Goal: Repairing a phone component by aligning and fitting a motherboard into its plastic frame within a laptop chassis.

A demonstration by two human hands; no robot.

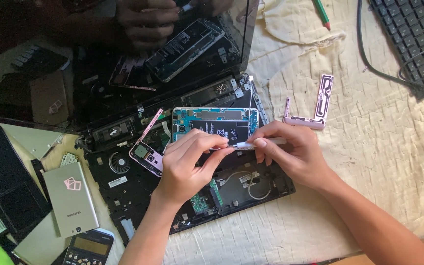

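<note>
— What did you have in your hands?

— My right hand [290, 154] was pinched closed around one slim white tool [261, 143], held nearly level with its tip pointing left. My left hand [192, 159] was curled, its fingertips [220, 142] pressed down at the lower edge of the opened phone [215, 122], right where the tool's tip met it. Whether those fingers actually gripped anything small, I could not tell.

— And where did the phone lie?

— Just above both hands, at the middle of the frame, face down with its blue board and dark battery showing. It rested on one stripped black laptop base [182, 186].

— How many loose parts were around?

— Two pink pieces off to the right on the cream cloth [369, 162]: a long strip [324, 98] and a short end cap [303, 121] touching it. One pink frame piece [147, 147] lay just left of my left hand. One silver back cover [71, 198] sat at lower left, with one calculator [89, 248] below it. One black keyboard [413, 34] filled the upper right corner.
</note>
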